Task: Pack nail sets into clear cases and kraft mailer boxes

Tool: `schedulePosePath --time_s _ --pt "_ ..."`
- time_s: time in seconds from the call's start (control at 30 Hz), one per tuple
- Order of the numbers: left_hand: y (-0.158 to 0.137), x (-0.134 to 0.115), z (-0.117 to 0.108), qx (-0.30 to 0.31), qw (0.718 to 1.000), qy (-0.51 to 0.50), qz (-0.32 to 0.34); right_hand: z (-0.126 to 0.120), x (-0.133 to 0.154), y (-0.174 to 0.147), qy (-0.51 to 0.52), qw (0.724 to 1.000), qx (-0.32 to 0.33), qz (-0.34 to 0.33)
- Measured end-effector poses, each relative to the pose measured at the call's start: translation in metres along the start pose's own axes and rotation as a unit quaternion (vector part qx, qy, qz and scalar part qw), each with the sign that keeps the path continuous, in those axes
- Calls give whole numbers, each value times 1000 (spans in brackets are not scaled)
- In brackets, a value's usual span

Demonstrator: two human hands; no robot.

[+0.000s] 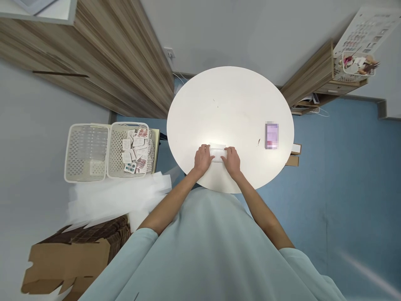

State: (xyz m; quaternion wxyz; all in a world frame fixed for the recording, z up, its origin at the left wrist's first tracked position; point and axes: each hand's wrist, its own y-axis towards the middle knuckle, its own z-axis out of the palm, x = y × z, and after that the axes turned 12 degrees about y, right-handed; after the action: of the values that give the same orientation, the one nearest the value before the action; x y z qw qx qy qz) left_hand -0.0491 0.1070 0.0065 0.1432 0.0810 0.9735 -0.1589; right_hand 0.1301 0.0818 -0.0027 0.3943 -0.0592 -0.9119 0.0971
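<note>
Near the front edge of the round white table (232, 100), a small folded white sheet (218, 154) lies between my hands. It looks thin and slightly translucent, like the sheets stacked at the left; whether something is wrapped inside I cannot make out. My left hand (203, 160) grips its left side, fingers curled over the far edge and thumb on the near part. From the right, my right hand (232, 161) holds the opposite side the same way, the two thumbs pointing at each other. A blurred purple box or pack (272, 136) rests toward the table's right edge.
Left of the table are a white basket (151, 144) of small packets and blister cards and another basket (66, 152) of clear plastic pieces. Below them lie stacked white sheets (119, 194) and flattened cardboard boxes (69, 263). Wooden cabinets (125, 54) stand behind.
</note>
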Motion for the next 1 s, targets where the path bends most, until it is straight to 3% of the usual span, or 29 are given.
schedulePosePath --time_s 0.13,0.3,0.5,0.7,0.87,1.0 --pt "1 -2 7 3 992 -7 127 4 4 -3 -53 993 52 -93" --pt "-13 0 16 8 989 -10 147 12 -2 -20 -80 985 105 -112" --pt "-54 13 13 42 981 -4 188 22 -6 -61 -87 983 118 -108" --pt "-65 27 15 68 980 -59 176 4 -10 -66 -25 982 150 -113" --pt "-31 19 2 85 984 -104 120 -20 -5 -33 35 979 191 -62" --pt "-5 9 -7 110 989 -79 56 -20 2 -14 -1 987 155 -47"
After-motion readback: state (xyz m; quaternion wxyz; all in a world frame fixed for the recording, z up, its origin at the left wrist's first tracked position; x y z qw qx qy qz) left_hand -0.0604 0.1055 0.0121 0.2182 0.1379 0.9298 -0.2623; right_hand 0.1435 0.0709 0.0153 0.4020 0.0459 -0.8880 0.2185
